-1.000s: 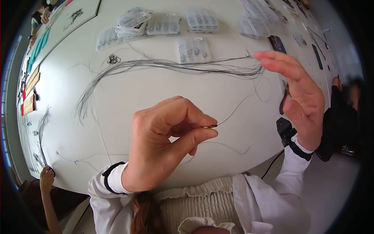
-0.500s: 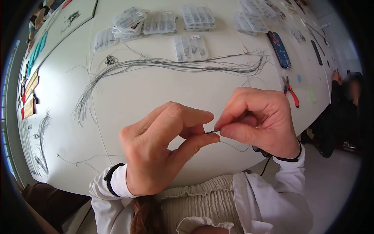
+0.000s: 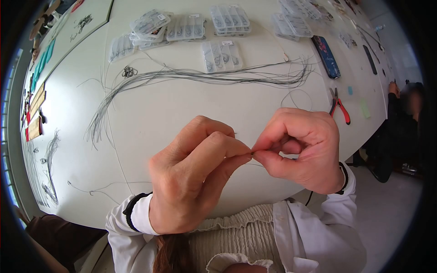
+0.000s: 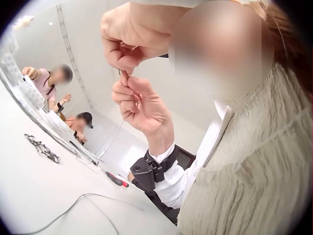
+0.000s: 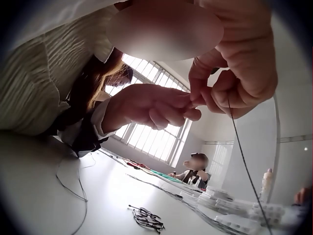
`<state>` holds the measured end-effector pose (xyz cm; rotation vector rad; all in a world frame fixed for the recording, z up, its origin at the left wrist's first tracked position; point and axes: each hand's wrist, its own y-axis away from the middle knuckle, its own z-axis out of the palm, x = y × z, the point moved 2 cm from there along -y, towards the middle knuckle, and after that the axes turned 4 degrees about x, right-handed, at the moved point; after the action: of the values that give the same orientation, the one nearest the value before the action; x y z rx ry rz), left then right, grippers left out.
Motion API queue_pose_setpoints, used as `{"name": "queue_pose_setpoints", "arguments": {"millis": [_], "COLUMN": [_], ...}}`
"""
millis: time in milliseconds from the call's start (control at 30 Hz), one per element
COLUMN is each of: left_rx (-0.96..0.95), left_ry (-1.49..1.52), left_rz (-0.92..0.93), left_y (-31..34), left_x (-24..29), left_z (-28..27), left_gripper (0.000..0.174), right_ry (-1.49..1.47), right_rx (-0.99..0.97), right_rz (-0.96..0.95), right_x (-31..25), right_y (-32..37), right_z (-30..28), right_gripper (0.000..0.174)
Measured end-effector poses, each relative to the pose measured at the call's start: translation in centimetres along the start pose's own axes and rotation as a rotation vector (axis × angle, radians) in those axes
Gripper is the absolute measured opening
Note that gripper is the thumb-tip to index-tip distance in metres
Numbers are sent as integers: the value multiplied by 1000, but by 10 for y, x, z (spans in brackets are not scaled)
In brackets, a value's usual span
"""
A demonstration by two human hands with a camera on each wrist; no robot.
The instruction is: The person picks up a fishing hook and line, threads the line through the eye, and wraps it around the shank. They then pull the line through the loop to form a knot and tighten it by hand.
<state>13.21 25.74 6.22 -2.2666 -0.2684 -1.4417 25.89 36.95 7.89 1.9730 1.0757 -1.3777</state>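
The left hand [image 3: 193,175] pinches a small dark curved piece, probably a hook [image 4: 120,73], between thumb and fingers. The right hand [image 3: 302,150] meets it fingertip to fingertip, thumb and index pinched together at the same spot. Most of the small piece is hidden by the fingers. In the right wrist view a thin dark line [image 5: 248,166] runs down from the right hand [image 5: 244,63], close to the left hand [image 5: 151,105]. The left wrist view shows the left hand [image 4: 142,34] above the right hand [image 4: 146,110].
A long bundle of thin lines [image 3: 205,76] lies across the white table [image 3: 182,102]. Beyond it are clear compartment boxes [image 3: 222,57] and a small dark pile of hooks [image 3: 129,71]. A blue phone [image 3: 326,57] and red-handled pliers [image 3: 340,108] lie at the right.
The right hand has come down and left from beside the line bundle to meet the left fingertips. Since then, the left fingers have closed further over the small piece, covering most of it.
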Motion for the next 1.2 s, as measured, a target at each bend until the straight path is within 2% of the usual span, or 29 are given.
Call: {"name": "queue_pose_setpoints", "arguments": {"millis": [33, 100, 167, 200, 267, 400, 467, 633, 733, 800, 833, 900, 1033, 1100, 1200], "left_rx": [-8, -15, -57, -55, -166, -192, -198, -147, -103, -79, -54, -31, -30, -33, -68], "left_ry": [-5, -11, 333, 333, 633, 549, 374, 390, 467, 488, 512, 537, 558, 560, 575], "left_rz": [23, 44, -251, -252, -623, -497, -366, -430, -492, -515, -517, -519, -501, -502, -478], "left_y": [0, 0, -1, -4, -7, -8, -8, -8, -8, -8, -8, -8, -7, -5, -3], "left_x": [0, -2, -11, -10, -12, -11, -11, -10, -9, -8, -8, -8, -9, -9, -10], "left_z": [0, 0, 1, -1, -4, -4, -4, -5, -5, -6, -6, -6, -5, -5, -5], "left_gripper": [14, 10, 5, 5, 7, 7, 12, 10, 6, 5, 5, 5, 6, 6, 5], "right_ry": [-1, 107, 152, 197, 160, 18, -1, -92, -83, -76, -76, 87, 178, 230, 281], "right_rx": [0, 74, 87, 102, 88, 64, 54, 55, 27, 111, 110, 88, 106, 148, 185], "right_rz": [2, -112, -134, -156, -85, 52, 68, 114, 99, 34, 34, -201, -261, -369, -411], "right_x": [1, 1, 1, 0, 0, 3, 4, 9, 6, 2, 4, 4, 2, 3, 2], "right_y": [0, 0, -1, -1, -2, -1, -1, 1, 1, -1, -1, -1, 0, 0, 3], "right_z": [3, 5, 4, 3, 1, -2, -2, -3, -4, -5, -6, -8, -6, -4, 0], "right_gripper": [12, 13, 12, 12, 11, 8, 7, 5, 13, 24, 24, 32, 32, 27, 21]}}
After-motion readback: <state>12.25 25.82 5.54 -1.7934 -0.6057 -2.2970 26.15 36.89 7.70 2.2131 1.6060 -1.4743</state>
